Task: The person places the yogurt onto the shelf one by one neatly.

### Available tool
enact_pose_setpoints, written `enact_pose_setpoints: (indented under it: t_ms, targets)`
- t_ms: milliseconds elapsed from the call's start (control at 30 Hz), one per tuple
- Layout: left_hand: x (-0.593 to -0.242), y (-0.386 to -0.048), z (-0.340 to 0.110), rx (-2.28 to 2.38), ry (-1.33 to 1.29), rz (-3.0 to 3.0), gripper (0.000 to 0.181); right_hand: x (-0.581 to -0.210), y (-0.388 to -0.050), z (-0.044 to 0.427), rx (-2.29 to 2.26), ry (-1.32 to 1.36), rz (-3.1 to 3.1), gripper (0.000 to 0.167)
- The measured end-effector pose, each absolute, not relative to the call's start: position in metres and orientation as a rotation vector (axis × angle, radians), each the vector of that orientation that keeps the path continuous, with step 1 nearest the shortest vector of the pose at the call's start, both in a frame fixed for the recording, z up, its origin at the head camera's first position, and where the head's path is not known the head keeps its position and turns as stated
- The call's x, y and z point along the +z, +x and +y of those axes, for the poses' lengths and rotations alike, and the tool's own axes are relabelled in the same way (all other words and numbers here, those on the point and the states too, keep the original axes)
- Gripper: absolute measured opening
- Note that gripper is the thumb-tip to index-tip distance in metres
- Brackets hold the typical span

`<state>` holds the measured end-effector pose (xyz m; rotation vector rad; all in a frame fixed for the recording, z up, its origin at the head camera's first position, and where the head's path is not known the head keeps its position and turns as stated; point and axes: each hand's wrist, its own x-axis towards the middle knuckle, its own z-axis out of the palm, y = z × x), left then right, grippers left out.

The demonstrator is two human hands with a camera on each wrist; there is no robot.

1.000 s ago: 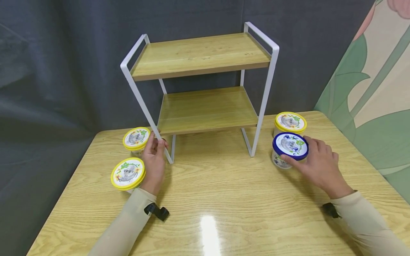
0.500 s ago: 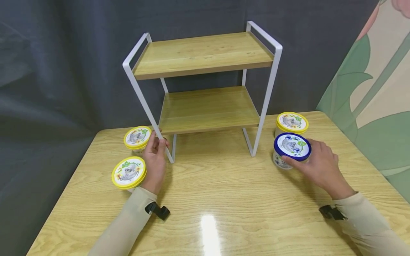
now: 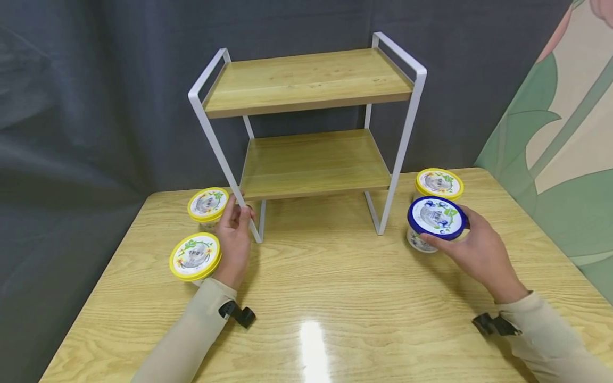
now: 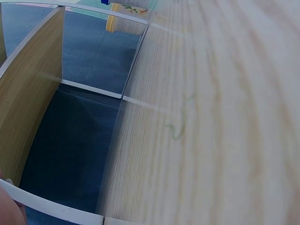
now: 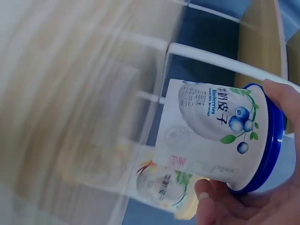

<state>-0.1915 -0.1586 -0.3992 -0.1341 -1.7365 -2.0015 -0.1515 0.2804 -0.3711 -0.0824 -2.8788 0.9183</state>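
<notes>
In the head view my left hand (image 3: 234, 242) holds the front left leg of a two-tier wooden shelf (image 3: 316, 80) with a white metal frame. Two yellow-lidded tubs stand beside that hand, one behind (image 3: 208, 204) and one in front (image 3: 195, 256). My right hand (image 3: 483, 255) grips a blue-lidded blueberry tub (image 5: 215, 126) around its lid end, thumb on the near side. The right wrist view shows its base slightly above the table. Behind it stands a yellow-lidded tub (image 3: 439, 183). Only a bit of my left hand shows in the left wrist view.
The shelf stands on a wood-grain table (image 3: 306, 282), near a dark curtain (image 3: 297, 26) at the back. A floral panel (image 3: 574, 133) borders the right side. The shelf's lower board (image 3: 316, 162) sits between the white legs.
The view has shifted slightly, moving the shelf rightward in frame. My right hand has raised the blueberry tub a little and moved it slightly left relative to the yellow-lidded tub. My left hand keeps its hold.
</notes>
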Motion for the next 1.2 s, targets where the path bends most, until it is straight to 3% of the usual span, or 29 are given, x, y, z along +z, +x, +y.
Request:
enact_pose_setpoints:
  t_ms: [767,1200]
  targets:
    - [-0.397,-0.189,-0.158,-1.996,-0.118,-1.742,0.041,-0.313,-0.119,0.226,1.239,-0.018,-2.829,0.109]
    - [-0.396,-0.189,-0.156,-2.016,-0.13,-1.72,0.039,-0.284,-0.123,0.184,1.367,0.106,-2.69,0.104]
